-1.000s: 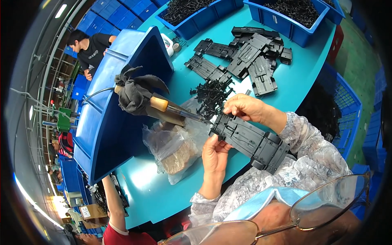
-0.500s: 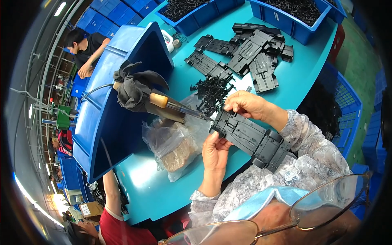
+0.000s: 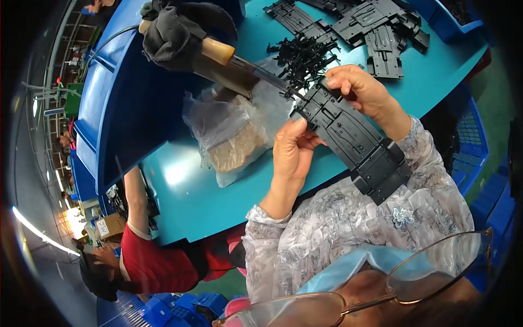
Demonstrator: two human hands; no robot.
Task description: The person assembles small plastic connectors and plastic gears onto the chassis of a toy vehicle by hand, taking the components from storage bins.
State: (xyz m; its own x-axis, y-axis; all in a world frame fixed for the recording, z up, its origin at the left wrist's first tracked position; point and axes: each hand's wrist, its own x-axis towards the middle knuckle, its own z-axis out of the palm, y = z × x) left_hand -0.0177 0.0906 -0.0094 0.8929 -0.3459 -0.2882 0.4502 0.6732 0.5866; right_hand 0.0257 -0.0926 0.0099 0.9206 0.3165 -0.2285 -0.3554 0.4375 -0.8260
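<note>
A black plastic toy-car chassis (image 3: 350, 132) is held tilted above the table's near edge, its far end raised. My left hand (image 3: 292, 155) grips its left far corner, thumb on top and fingers underneath. My right hand (image 3: 366, 94) pinches the right far corner. A soldering iron (image 3: 218, 52) with a wooden handle, wrapped in dark cloth (image 3: 171, 37), points its metal rod down at the chassis's far end; the tip meets or nearly meets it. Just beyond my hands lies a heap of small black plastic parts (image 3: 305, 59).
A clear plastic bag (image 3: 234, 143) with a brown block inside lies left of my left hand. A large blue bin (image 3: 128, 117) tips onto its side at the left. More black chassis (image 3: 384, 52) are piled at the far right. A person in red (image 3: 158, 253) sits at left.
The view has shifted, so the table's contents sit higher in the picture. Both hands keep hold of the chassis by its far end, which stays at the iron's tip.
</note>
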